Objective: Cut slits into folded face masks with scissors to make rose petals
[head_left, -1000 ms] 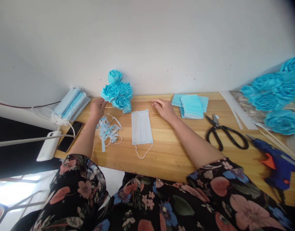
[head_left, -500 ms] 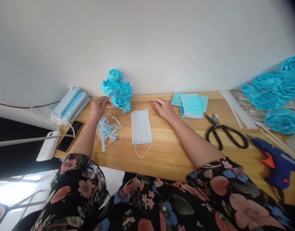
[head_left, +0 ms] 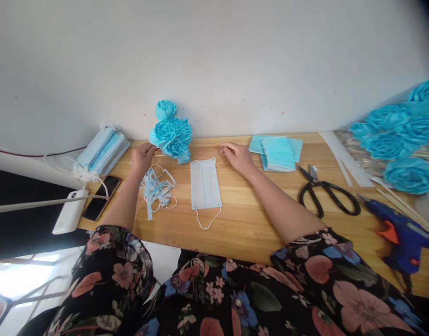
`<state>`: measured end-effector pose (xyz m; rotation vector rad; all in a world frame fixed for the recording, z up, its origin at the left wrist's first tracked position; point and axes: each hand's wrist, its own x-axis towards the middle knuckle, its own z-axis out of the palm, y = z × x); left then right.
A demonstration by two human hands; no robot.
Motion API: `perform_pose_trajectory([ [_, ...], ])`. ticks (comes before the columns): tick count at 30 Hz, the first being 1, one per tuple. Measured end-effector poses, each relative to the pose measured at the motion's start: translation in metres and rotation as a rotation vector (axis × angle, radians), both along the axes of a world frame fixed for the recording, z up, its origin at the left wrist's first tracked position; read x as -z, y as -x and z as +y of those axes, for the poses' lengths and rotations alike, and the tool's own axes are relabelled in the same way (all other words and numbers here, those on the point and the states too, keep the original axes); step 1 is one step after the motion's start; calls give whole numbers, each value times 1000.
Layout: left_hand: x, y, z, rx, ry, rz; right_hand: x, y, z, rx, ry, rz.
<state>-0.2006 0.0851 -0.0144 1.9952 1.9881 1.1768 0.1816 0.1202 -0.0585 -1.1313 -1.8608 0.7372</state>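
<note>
At the left, my left hand is closed in a pinch beside a bunch of blue rose-like flowers, which look folded from mask fabric. Its fingertips are at the base of the leftmost flower, and the stem there is mostly hidden. My right hand rests on the table with its fingers curled and nothing visible in them. Between the hands lies a flat light-blue face mask, its ear loops at top and bottom. Cut mask strips and loops are heaped below my left hand.
A stack of masks, a phone and a white power bank lie left. On the right are blue fabric pieces, black scissors, a blue glue gun and more blue flowers. A wall borders the table's back.
The leftmost flower by my left hand has shifted to the right and turned against the bunch. My right hand and the mask have stayed in place.
</note>
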Motion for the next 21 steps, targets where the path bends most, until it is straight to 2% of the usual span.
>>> perform_pose_trajectory([
  [4, -6, 1, 0, -76, -167, -114, -1, 0, -1, -1, 6, 6],
  [7, -5, 5, 4, -57, -219, -217, -1, 0, -1, 3, 13, 9],
  [10, -1, 7, 10, -27, -204, -268, -1, 0, -1, 1, 15, 8],
  [15, 4, 4, 15, -46, -150, -265, -1, 0, -1, 1, 12, 7],
  [21, 9, 9, 14, -72, -78, -122, -1, -1, -1, -2, 17, 9],
])
